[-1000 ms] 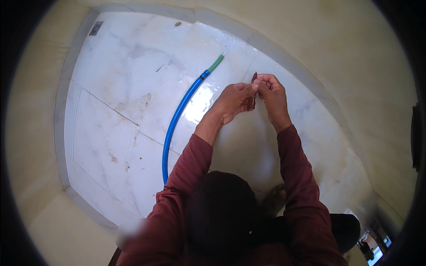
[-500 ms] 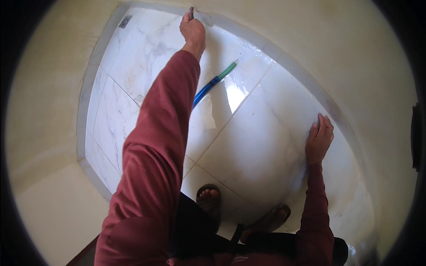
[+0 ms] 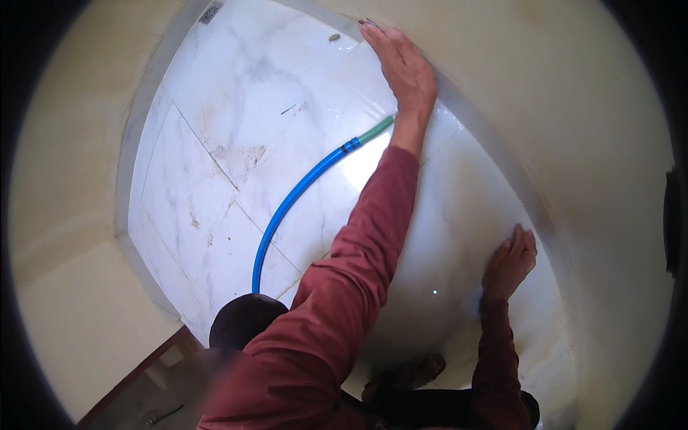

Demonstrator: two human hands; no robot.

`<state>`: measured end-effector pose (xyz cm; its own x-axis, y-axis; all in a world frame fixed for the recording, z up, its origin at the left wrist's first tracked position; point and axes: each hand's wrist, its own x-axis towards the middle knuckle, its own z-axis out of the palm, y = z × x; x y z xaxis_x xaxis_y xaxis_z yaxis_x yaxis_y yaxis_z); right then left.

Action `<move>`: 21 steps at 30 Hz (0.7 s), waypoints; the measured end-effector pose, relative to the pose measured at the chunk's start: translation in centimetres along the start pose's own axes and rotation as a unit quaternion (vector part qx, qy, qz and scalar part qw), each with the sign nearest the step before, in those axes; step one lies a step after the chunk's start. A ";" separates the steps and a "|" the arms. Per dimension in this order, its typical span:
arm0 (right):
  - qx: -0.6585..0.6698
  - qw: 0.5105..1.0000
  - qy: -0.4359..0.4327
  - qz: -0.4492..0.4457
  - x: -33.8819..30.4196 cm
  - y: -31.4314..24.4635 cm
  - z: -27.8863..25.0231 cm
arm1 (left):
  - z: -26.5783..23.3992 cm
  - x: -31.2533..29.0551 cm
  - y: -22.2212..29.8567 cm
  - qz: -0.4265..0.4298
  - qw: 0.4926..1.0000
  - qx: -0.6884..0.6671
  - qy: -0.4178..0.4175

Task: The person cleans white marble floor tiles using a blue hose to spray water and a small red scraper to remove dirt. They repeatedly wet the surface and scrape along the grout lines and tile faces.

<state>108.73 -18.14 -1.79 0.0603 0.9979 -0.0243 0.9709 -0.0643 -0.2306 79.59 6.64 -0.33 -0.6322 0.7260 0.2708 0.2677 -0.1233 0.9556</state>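
My left hand (image 3: 407, 68) reaches far forward to the grey skirting at the foot of the wall, its fingers together. A small dark thing (image 3: 366, 22) shows at its fingertips, too small to name. My right hand (image 3: 509, 264) lies at the right near the skirting, fingers stretched out and apart, holding nothing. A blue hose (image 3: 290, 197) with a green end piece (image 3: 376, 129) curves over the wet floor, its tip just beside my left wrist. Near my left fingertips a small brownish piece (image 3: 334, 37) lies on the tiles.
White marbled floor tiles (image 3: 236, 93) carry brown dirt marks and a shiny wet patch. Grey skirting (image 3: 494, 154) runs along the cream walls (image 3: 573, 107). A small square drain (image 3: 210, 12) sits in the far left corner. My sandalled foot (image 3: 423, 369) is below.
My left hand has moved right along the skirting. More of the blue hose shows, and the small brownish piece has come into sight. My right hand sits slightly lower in the view.
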 end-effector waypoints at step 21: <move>0.026 0.997 0.062 -0.032 -0.4 -1.6 0.2 | 2.6 -9.9 3.6 -0.009 0.997 -0.073 -0.031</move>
<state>107.10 -18.43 -1.57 0.0295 0.9932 0.1127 0.9607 0.0029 -0.2775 88.65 0.77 0.12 -0.5886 0.7687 0.2502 0.1457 -0.2035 0.9682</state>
